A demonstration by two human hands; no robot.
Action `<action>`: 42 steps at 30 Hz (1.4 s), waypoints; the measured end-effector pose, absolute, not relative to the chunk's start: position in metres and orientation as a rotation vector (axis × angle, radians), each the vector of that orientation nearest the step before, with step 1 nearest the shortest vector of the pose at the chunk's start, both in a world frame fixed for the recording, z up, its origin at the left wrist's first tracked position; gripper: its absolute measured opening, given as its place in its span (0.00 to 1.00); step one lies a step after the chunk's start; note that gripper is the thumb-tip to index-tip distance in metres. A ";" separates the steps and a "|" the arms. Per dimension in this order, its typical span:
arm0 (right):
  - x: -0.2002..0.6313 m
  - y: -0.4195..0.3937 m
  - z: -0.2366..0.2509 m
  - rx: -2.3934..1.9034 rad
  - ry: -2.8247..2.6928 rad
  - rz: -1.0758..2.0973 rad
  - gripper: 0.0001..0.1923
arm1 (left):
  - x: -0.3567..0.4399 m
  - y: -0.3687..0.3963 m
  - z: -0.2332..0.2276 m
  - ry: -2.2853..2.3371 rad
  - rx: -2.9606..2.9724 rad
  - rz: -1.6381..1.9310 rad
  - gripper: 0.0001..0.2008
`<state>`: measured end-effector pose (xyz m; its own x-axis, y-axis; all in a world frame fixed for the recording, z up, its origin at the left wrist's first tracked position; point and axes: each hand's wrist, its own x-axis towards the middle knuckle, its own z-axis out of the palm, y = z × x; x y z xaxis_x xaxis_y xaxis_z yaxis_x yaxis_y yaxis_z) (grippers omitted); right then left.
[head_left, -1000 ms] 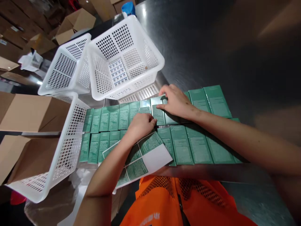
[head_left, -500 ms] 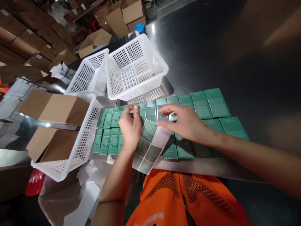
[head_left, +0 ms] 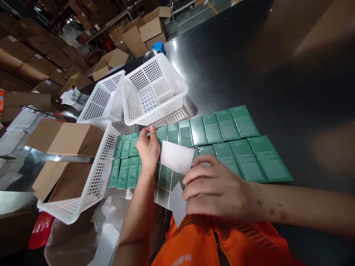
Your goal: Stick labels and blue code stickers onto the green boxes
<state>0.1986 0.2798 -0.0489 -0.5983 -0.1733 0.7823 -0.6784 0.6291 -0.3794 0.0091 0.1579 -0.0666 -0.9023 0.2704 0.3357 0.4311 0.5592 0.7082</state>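
Two rows of flat green boxes [head_left: 230, 147] lie side by side on a dark metal table [head_left: 249, 74]. My left hand [head_left: 148, 147] grips the top edge of a sheet of translucent labels [head_left: 166, 175] and holds it above the boxes. My right hand [head_left: 219, 190] is lower and nearer to me, its fingers curled at the sheet's right edge, where a white corner curls up. Whether it pinches a label I cannot tell.
Two white perforated baskets [head_left: 155, 87] stand behind the boxes, one holding a small printed sheet. A third basket [head_left: 88, 181] with brown cardboard inside sits at the left. Cardboard cartons [head_left: 149, 27] pile up beyond. My orange vest [head_left: 210, 244] fills the bottom.
My right hand left the back row of boxes and drew back to the label sheet. My left hand lifted the sheet off the boxes. The view tilted upward.
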 end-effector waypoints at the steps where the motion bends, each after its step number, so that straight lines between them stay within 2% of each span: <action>1: 0.198 0.292 -0.044 0.555 -2.121 1.050 0.08 | 0.010 0.158 -0.068 -2.663 -0.666 -1.286 0.18; 3: 0.188 0.324 -0.039 0.181 -2.147 1.338 0.05 | 0.015 0.160 -0.070 -2.825 -0.869 -1.398 0.23; 6: 0.163 0.373 -0.047 -0.303 -2.175 1.617 0.11 | 0.029 0.169 -0.072 -3.001 -1.220 -1.631 0.26; 8: 0.148 0.393 -0.059 -0.399 -2.192 1.754 0.13 | 0.037 0.175 -0.074 -3.040 -1.365 -1.676 0.23; 12: 0.132 0.404 -0.078 -0.454 -2.261 1.869 0.11 | 0.040 0.187 -0.083 -3.116 -1.449 -1.532 0.19; 15: 0.125 0.403 -0.089 -0.475 -2.360 1.742 0.11 | 0.038 0.195 -0.091 -3.174 -1.428 -1.386 0.17; 19: 0.114 0.404 -0.104 -0.536 -2.550 1.276 0.11 | 0.037 0.209 -0.100 -3.257 -1.331 -1.091 0.17; 21: 0.109 0.405 -0.111 -0.528 -2.619 1.142 0.09 | 0.037 0.215 -0.102 -3.275 -1.307 -0.996 0.17; 42: 0.111 0.392 -0.117 -0.666 -2.707 0.865 0.07 | 0.030 0.237 -0.095 -3.355 -1.339 -0.638 0.18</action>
<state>0.1112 0.3918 -0.1172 -0.8724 0.4835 0.0709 0.3528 0.7235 -0.5934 0.0298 0.2366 -0.0951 -0.6162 0.7097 -0.3414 0.5350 0.6954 0.4798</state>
